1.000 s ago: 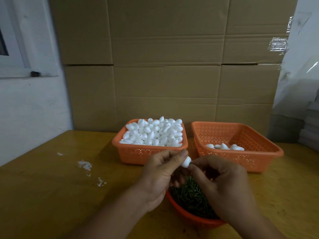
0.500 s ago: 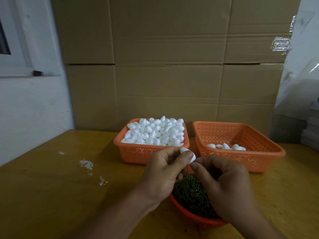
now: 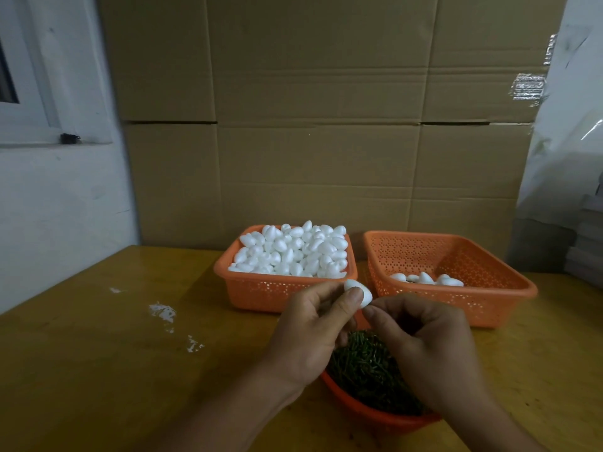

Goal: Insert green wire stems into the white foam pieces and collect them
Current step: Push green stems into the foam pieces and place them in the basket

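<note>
Your left hand (image 3: 310,334) pinches a white foam piece (image 3: 360,293) (thumb over it). Your right hand (image 3: 424,347), at its 4 o'clock, has curled fingers; can't tell what they hold.

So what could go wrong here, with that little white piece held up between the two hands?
1. The small white foam egg is only pinched by the left hand at its fingertips; a hard push from the right hand might pop it loose onto the yellow wooden table.
2. No stem shows between the right fingers, so its aim cannot be checked; it may enter crooked.
3. Both wrists hang over the round orange bowl of green wire stems, which could get knocked.
</note>
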Motion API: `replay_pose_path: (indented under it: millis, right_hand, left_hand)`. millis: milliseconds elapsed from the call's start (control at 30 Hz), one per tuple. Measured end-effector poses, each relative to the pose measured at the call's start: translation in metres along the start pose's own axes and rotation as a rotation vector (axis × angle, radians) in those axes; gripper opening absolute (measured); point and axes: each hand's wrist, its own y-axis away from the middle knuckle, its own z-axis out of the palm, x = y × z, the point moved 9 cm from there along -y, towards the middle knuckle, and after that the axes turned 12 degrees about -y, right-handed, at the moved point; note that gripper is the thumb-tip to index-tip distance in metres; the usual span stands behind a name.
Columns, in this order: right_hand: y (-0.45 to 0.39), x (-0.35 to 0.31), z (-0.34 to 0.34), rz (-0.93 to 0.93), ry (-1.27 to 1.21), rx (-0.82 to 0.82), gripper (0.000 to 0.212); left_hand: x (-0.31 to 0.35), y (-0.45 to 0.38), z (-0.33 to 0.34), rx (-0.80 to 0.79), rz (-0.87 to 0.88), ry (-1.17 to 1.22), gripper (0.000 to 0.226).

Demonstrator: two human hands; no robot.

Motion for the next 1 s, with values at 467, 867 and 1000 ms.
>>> replay_pose_path:
  millis: [467,867,1000]
  right_hand:
    - [-0.105,0.095,-0.095,0.407,0.877,0.065,0.037]
    - [-0.124,0.119,-0.097,0.525,1.008,-0.143,0.019]
    - [-0.122,0.109,-0.098,0.486,0.976,-0.081,0.023]
  left_hand:
    - [0.007,0.013,0.012,-0.003,0.178,-0.515,0.024]
    - [0.006,0.014,0.017,-0.026,0.202,-0.585,0.024]
    - [0.008,0.014,0.016,-0.019,0.216,-0.574,0.024]
